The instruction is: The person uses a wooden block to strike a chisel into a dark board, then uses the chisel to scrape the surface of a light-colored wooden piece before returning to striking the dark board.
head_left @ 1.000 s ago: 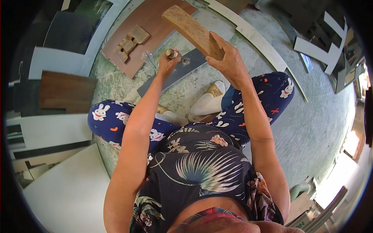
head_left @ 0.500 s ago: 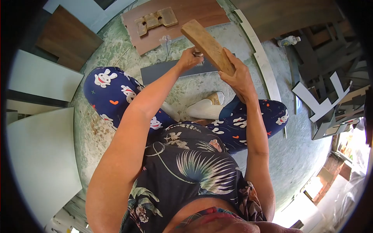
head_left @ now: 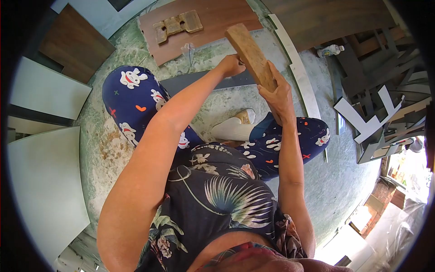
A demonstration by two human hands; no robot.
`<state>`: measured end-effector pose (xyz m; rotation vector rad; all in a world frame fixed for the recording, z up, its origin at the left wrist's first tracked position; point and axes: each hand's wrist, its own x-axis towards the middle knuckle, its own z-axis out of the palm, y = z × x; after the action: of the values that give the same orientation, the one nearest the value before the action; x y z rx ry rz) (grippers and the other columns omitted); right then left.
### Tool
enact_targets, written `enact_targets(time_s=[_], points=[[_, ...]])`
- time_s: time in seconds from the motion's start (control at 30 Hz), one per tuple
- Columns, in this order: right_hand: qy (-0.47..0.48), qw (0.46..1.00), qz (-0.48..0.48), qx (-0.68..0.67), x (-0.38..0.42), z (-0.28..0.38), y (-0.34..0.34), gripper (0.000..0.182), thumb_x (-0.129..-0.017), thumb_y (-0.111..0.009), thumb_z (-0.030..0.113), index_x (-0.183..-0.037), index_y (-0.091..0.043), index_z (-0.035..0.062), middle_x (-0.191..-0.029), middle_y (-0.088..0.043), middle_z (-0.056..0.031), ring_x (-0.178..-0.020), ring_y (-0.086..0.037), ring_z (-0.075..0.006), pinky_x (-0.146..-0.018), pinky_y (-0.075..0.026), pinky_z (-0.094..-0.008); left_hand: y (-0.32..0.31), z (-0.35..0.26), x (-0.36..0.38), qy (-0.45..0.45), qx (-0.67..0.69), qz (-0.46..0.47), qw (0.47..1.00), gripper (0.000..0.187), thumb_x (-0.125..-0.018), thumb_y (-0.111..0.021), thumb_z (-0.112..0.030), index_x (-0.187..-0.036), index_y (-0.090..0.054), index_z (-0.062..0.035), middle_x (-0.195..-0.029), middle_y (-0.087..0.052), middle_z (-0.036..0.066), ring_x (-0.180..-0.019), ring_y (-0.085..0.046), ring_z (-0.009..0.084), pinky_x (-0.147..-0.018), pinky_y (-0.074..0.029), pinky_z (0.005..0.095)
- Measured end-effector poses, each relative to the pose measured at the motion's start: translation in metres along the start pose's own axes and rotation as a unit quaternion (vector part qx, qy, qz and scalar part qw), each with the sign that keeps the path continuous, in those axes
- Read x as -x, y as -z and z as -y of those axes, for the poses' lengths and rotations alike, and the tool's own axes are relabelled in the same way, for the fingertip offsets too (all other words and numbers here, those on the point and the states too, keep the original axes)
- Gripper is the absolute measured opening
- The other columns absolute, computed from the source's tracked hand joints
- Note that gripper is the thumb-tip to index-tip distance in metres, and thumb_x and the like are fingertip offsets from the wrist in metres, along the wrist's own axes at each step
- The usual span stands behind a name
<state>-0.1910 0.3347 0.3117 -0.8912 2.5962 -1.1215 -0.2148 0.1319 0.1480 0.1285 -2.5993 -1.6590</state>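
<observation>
My right hand (head_left: 279, 96) is wrapped around the lower end of a thick, slightly curved wooden block (head_left: 251, 53), held tilted with its far end up and to the left. My left hand (head_left: 231, 65) is closed in a fist close to the block's left side. What it grips is mostly hidden. Below both hands, a dark grey strip of board (head_left: 204, 82) lies on the floor. Farther out, a worn, notched wooden piece (head_left: 178, 27) rests on a brown board (head_left: 213, 16), with a small clear plastic bag (head_left: 187, 49) near that board's edge.
A long pale strip (head_left: 297, 68) with stepped edges runs along the right. Beyond it lie a pile of dark board offcuts (head_left: 380, 68), a white angular cutout (head_left: 358, 120) and a bottle (head_left: 330, 51). Large white panels (head_left: 43, 181) stand at left. My folded legs flank the work.
The wooden block and both hands have shifted slightly right, and the block stands a little steeper. My left fist has turned, hiding the metal piece that showed in it. The whole view has shifted a little.
</observation>
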Motion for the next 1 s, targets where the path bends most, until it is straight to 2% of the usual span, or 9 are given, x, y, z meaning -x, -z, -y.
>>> enact_targets(time_s=[0.1,0.3,0.4,0.5,0.6,0.7,0.8,0.9,1.0], points=[[-0.005,0.995,-0.063,-0.075,0.007,0.004,-0.002,0.075,-0.071,-0.07,0.018,-0.139,-0.042,0.0036,-0.123,-0.057,-0.0245,-0.113,-0.058,-0.0322,-0.097,-0.043,-0.0357,-0.009,0.002,-0.008,-0.031,-0.013,-0.008,0.999,0.038,-0.075,-0.061,-0.02,-0.11,-0.063,-0.0052,-0.101,-0.068,0.019,-0.097,-0.063,0.0355,-0.085,-0.05,0.0404],[-0.075,0.995,-0.057,-0.032,0.01,-0.038,-0.016,0.074,-0.074,-0.068,0.021,-0.139,-0.041,-0.0021,-0.131,-0.052,-0.0271,-0.121,-0.053,-0.0311,-0.099,-0.041,-0.0343,-0.016,-0.009,-0.013,0.014,-0.111,0.032,0.993,0.044,-0.077,-0.066,-0.028,-0.116,-0.059,-0.008,-0.103,-0.067,0.019,-0.099,-0.063,0.0359,-0.085,-0.049,0.043],[-0.07,0.989,-0.097,-0.084,0.011,-0.053,-0.019,0.075,-0.075,-0.068,0.022,-0.138,-0.04,-0.0053,-0.13,-0.052,-0.028,-0.121,-0.054,-0.03,-0.1,-0.041,-0.0337,-0.013,-0.022,-0.005,0.005,-0.163,0.033,0.986,0.053,-0.079,-0.067,-0.03,-0.126,-0.055,-0.0094,-0.105,-0.067,0.017,-0.099,-0.063,0.0338,-0.085,-0.049,0.041],[-0.067,0.982,-0.123,-0.127,0.008,-0.047,-0.013,0.076,-0.074,-0.068,0.024,-0.137,-0.04,-0.0068,-0.129,-0.053,-0.0289,-0.121,-0.054,-0.0306,-0.1,-0.041,-0.0341,-0.011,-0.02,-0.007,0.0,-0.149,0.034,0.988,0.048,-0.079,-0.068,-0.034,-0.119,-0.056,-0.0105,-0.104,-0.067,0.017,-0.099,-0.063,0.035,-0.083,-0.05,0.0441],[-0.095,0.991,-0.089,-0.04,0.005,-0.059,-0.017,0.075,-0.075,-0.07,0.024,-0.138,-0.041,-0.0045,-0.124,-0.057,-0.0232,-0.113,-0.057,-0.0231,-0.096,-0.042,-0.0321,-0.013,-0.02,-0.012,0.022,-0.14,0.034,0.989,0.046,-0.079,-0.069,-0.033,-0.118,-0.056,-0.01,-0.103,-0.067,0.018,-0.098,-0.063,0.0352,-0.081,-0.05,0.0447],[-0.091,0.989,-0.11,-0.032,0.006,-0.063,-0.022,0.075,-0.075,-0.07,0.024,-0.138,-0.041,-0.0049,-0.123,-0.058,-0.0215,-0.11,-0.057,-0.0208,-0.094,-0.043,-0.0308,-0.015,-0.019,-0.013,-0.015,-0.131,0.007,0.991,0.044,-0.078,-0.072,-0.031,-0.112,-0.057,-0.0082,-0.1,-0.067,0.018,-0.097,-0.063,0.0361,-0.078,-0.05,0.0446],[-0.083,0.985,-0.13,-0.074,0.008,-0.062,-0.02,0.076,-0.075,-0.07,0.023,-0.138,-0.04,-0.0054,-0.122,-0.059,-0.0217,-0.108,-0.058,-0.0207,-0.093,-0.044,-0.0309,-0.021,-0.02,-0.005,-0.04,-0.123,-0.091,0.987,0.041,-0.076,-0.074,-0.028,-0.107,-0.058,-0.0065,-0.096,-0.067,0.018,-0.094,-0.063,0.0373,-0.076,-0.05,0.0443],[-0.102,0.976,-0.15,-0.12,0.008,-0.061,-0.015,0.077,-0.074,-0.069,0.028,-0.138,-0.041,-0.0055,-0.127,-0.055,-0.0265,-0.117,-0.057,-0.0298,-0.097,-0.043,-0.0336,-0.015,-0.023,-0.007,-0.019,-0.138,-0.103,0.985,0.041,-0.074,-0.076,-0.028,-0.103,-0.058,-0.0052,-0.094,-0.067,0.018,-0.091,-0.064,0.0381,-0.076,-0.05,0.045],[-0.097,0.974,-0.165,-0.124,0.008,-0.054,-0.005,0.077,-0.074,-0.069,0.027,-0.139,-0.04,-0.0042,-0.125,-0.056,-0.0263,-0.113,-0.059,-0.0296,-0.095,-0.045,-0.0336,-0.003,-0.023,-0.01,0.0,-0.117,-0.133,0.984,0.042,-0.073,-0.076,-0.029,-0.102,-0.058,-0.0054,-0.092,-0.068,0.018,-0.089,-0.065,0.0366,-0.075,-0.05,0.0439]])
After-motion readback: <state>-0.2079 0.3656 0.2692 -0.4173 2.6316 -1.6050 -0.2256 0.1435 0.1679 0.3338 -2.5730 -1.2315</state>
